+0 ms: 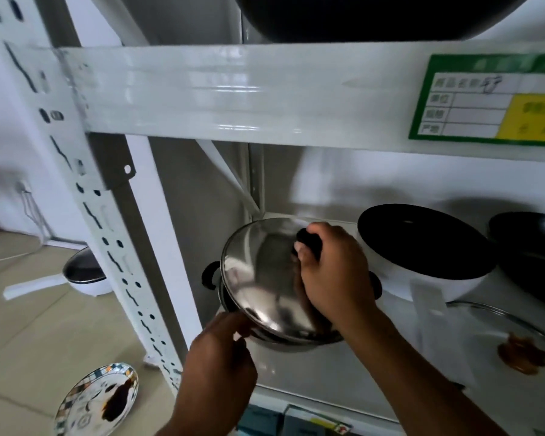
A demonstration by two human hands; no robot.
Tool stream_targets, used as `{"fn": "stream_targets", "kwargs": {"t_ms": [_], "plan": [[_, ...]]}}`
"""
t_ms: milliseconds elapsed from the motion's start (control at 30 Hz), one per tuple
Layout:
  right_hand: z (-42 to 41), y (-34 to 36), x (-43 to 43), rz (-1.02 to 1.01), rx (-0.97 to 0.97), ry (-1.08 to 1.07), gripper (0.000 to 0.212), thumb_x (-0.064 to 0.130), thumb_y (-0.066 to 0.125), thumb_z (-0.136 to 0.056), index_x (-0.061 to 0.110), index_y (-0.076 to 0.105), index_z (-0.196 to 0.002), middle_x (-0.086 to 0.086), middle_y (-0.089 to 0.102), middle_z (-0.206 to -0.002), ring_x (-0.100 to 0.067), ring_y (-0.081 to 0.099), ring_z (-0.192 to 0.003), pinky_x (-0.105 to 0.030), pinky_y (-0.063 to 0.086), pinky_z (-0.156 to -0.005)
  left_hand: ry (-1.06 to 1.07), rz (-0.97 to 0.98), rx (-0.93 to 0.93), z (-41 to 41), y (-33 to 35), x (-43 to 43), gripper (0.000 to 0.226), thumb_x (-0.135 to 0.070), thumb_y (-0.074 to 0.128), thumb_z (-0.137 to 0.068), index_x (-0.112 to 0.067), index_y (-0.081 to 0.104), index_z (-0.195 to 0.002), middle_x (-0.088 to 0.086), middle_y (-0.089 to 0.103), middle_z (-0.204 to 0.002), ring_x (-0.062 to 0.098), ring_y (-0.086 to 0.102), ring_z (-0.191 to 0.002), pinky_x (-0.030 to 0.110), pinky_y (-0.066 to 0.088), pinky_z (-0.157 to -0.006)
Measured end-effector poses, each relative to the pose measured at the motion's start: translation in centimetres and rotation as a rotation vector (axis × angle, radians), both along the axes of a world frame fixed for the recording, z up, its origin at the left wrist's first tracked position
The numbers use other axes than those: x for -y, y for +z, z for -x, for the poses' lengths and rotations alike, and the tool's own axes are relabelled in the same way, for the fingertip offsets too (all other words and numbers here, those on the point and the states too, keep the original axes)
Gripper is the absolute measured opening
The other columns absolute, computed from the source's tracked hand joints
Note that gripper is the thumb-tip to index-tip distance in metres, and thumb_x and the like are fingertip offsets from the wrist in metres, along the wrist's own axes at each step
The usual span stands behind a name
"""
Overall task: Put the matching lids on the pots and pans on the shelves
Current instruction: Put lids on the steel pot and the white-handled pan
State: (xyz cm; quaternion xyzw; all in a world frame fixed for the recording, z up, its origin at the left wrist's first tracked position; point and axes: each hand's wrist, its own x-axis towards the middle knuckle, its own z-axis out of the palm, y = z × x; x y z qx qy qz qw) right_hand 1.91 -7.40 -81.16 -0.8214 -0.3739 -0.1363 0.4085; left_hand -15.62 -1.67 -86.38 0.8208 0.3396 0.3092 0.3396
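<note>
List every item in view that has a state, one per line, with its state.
Steel lid: tilted over the pot, not seated.
Steel pot: on the shelf, partly covered.
Right hand: gripping the lid's black knob.
Left hand: at the pot's near rim.
White pot: uncovered.
Glass lid: lying on the shelf.
Floor saucepan: uncovered.

Green-and-yellow price label [491, 99] stuck on the white shelf beam [233, 92] — handwriting blurred. Perforated white upright [107, 234] at left; beige tiled floor [22, 325] below — bare.
</note>
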Motion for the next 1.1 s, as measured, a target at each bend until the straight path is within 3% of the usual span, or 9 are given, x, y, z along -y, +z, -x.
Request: {"fn": "stream_targets", "kwargs": {"t_ms": [133, 267, 433, 633, 833, 933, 1100], "plan": [[-0.5, -1.7, -2.6, 0.155, 0.058, 0.028, 0.027, 0.025, 0.055, -0.091, 0.015, 0.06, -0.116, -0.009, 0.064, -0.111, -0.03, 0.054, -0.105, -0.038, 0.043, -0.084, 0.124, 0.057, 0.117, -0.1, 0.6, -1.6, 0.031, 0.007, 0.043, -0.074, -0.023, 0.047, -0.08, 0.008, 0.056, -0.06, 0.022, 0.045, -0.049, 0.037, 0.039, -0.048], [-0.5, -3.4, -3.3, 0.216, 0.051, 0.063, 0.029, 0.024, 0.054, -0.091, 0.015, 0.058, -0.119, -0.009, 0.062, -0.117, -0.029, 0.053, -0.11, -0.041, 0.046, -0.087, 0.126, 0.078, 0.152, -1.4, 0.8, -2.2, 0.029, 0.003, 0.045, -0.08, -0.025, 0.051, -0.082, 0.001, 0.059, -0.072, 0.02, 0.051, -0.057, 0.033, 0.04, -0.053], [-0.6, -3.9, -3.3, 0.243, 0.096, 0.075, 0.026, 0.024, 0.053, -0.093, 0.016, 0.056, -0.117, -0.008, 0.062, -0.116, -0.027, 0.053, -0.11, -0.038, 0.047, -0.081, 0.148, 0.176, 0.192, -2.9, 0.9, -3.7, 0.027, 0.0, 0.049, -0.081, -0.023, 0.056, -0.092, -0.005, 0.064, -0.091, 0.019, 0.062, -0.082, 0.027, 0.043, -0.064], [-0.4, -3.5, -2.7, 0.296, 0.115, 0.074, 0.026, 0.021, 0.053, -0.089, 0.013, 0.056, -0.114, -0.011, 0.061, -0.11, -0.029, 0.052, -0.106, -0.039, 0.047, -0.08, 0.166, 0.208, 0.302, -3.8, 2.6, -4.1, 0.013, -0.02, 0.047, -0.09, -0.025, 0.059, -0.085, -0.002, 0.065, -0.082, 0.026, 0.064, -0.079, 0.04, 0.049, -0.071], [-0.7, -3.6, -3.2, 0.277, 0.135, 0.092, 0.025, 0.012, 0.055, -0.087, 0.014, 0.057, -0.112, -0.011, 0.063, -0.107, -0.029, 0.056, -0.103, -0.038, 0.049, -0.081, 0.206, 0.262, 0.376, -4.4, 4.2, -3.7, 0.02, -0.034, 0.042, -0.085, -0.024, 0.058, -0.08, 0.003, 0.066, -0.08, 0.032, 0.063, -0.079, 0.051, 0.051, -0.077], [-0.6, -4.0, -2.8, 0.283, 0.117, 0.093, 0.027, 0.016, 0.053, -0.089, 0.019, 0.058, -0.115, -0.007, 0.063, -0.111, -0.028, 0.055, -0.106, -0.039, 0.051, -0.08, 0.181, 0.238, 0.366, -4.8, 4.6, -2.9, 0.017, -0.026, 0.045, -0.092, -0.022, 0.058, -0.082, 0.002, 0.064, -0.079, 0.028, 0.063, -0.08, 0.044, 0.051, -0.071], [-0.8, -2.2, 1.1, 0.245, 0.125, 0.093, 0.042, 0.033, 0.048, -0.092, 0.017, 0.053, -0.13, -0.01, 0.052, -0.136, -0.033, 0.048, -0.122, -0.043, 0.046, -0.094, 0.016, 0.126, 0.346, -6.8, 5.4, 1.7, 0.013, -0.023, 0.048, -0.093, -0.027, 0.057, -0.085, -0.009, 0.063, -0.079, 0.003, 0.059, -0.071, 0.024, 0.043, -0.063]]}}
